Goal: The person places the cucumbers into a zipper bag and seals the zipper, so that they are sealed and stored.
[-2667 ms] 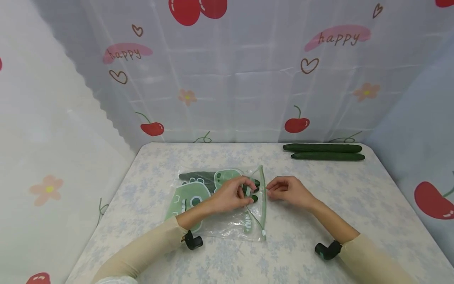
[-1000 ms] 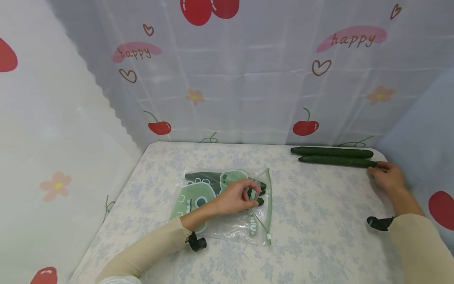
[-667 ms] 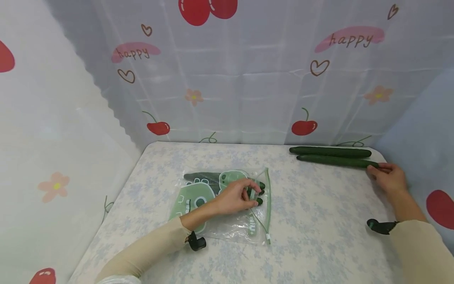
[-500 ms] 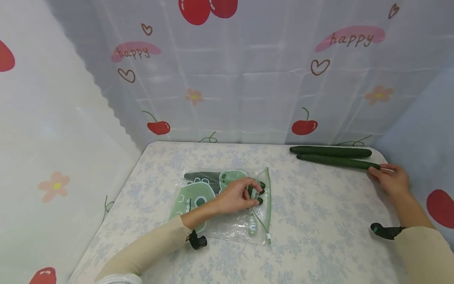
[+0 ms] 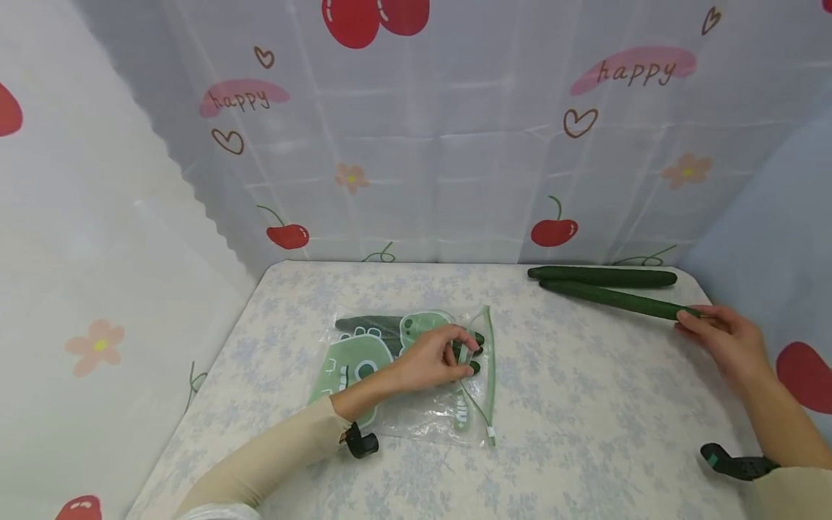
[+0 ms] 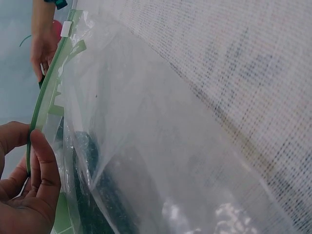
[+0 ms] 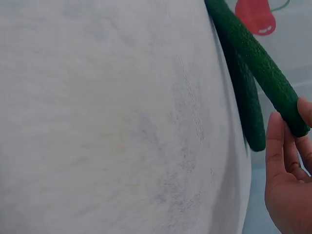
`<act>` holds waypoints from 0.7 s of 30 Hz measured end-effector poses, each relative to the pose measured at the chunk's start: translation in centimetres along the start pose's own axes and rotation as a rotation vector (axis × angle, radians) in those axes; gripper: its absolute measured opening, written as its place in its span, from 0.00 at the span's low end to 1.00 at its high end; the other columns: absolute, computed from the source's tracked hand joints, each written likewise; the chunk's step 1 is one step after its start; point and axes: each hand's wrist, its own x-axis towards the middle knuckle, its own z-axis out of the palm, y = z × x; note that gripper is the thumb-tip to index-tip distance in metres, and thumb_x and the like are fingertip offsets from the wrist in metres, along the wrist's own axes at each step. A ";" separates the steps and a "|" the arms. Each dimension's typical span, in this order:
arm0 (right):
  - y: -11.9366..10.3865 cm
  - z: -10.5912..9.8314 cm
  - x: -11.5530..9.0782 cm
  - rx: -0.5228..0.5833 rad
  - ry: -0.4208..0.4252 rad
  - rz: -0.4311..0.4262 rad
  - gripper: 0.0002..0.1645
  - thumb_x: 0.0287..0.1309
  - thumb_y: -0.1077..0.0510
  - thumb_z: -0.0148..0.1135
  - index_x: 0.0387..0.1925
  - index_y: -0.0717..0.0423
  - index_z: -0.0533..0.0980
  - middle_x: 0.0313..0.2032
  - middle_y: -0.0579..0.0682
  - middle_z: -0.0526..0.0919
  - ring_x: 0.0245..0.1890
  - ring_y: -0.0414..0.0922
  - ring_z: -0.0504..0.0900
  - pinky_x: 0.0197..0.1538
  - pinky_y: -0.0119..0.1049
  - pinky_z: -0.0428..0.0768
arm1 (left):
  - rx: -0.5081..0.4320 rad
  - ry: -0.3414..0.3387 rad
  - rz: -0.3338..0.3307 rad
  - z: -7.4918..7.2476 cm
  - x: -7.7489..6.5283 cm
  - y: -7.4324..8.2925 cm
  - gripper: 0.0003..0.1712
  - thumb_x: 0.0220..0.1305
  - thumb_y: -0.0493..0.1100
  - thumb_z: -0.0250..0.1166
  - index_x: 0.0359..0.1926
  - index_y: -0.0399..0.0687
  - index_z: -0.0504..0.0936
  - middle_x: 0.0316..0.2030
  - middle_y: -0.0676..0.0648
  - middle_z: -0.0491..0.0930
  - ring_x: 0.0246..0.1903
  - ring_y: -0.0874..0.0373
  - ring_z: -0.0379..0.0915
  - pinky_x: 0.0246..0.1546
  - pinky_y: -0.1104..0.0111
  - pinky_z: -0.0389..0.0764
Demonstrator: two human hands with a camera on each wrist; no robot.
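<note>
A clear zip bag (image 5: pixel 416 422) with green cartoon prints lies on the table, its opening facing right. Several dark green cucumbers (image 5: pixel 364 322) are inside, ends near the opening. My left hand (image 5: pixel 429 361) pinches the upper layer of the bag's green zip edge (image 6: pixel 48 87) between thumb and fingers, lifting it a little. At the far right, my right hand (image 5: pixel 731 343) pinches the near end of a long cucumber (image 5: pixel 614 298); in the right wrist view this cucumber (image 7: pixel 265 66) slants across another. The second cucumber (image 5: pixel 601 276) lies just behind it along the back edge.
The table (image 5: pixel 585 419) has a pale cloth with blue flowers. A printed curtain (image 5: pixel 429 144) hangs close behind its back edge and along both sides. A white slider (image 5: pixel 490 432) sits at the bag's lower corner.
My right hand left the bag's opening, reached the front cucumber at the right, and has pulled its end toward me, so it now angles away from the other. My left hand stays at the bag.
</note>
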 end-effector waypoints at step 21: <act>1.8 2.9 -4.7 0.145 -0.148 -0.085 0.09 0.79 0.70 0.55 0.44 0.55 0.78 0.40 0.52 0.96 0.39 0.46 0.96 0.46 0.36 0.91 | 0.010 0.008 -0.003 0.2 -0.3 0.3 0.20 0.70 0.41 0.74 0.60 0.45 0.82 0.36 0.48 0.85 0.26 0.67 0.79 0.34 0.74 0.80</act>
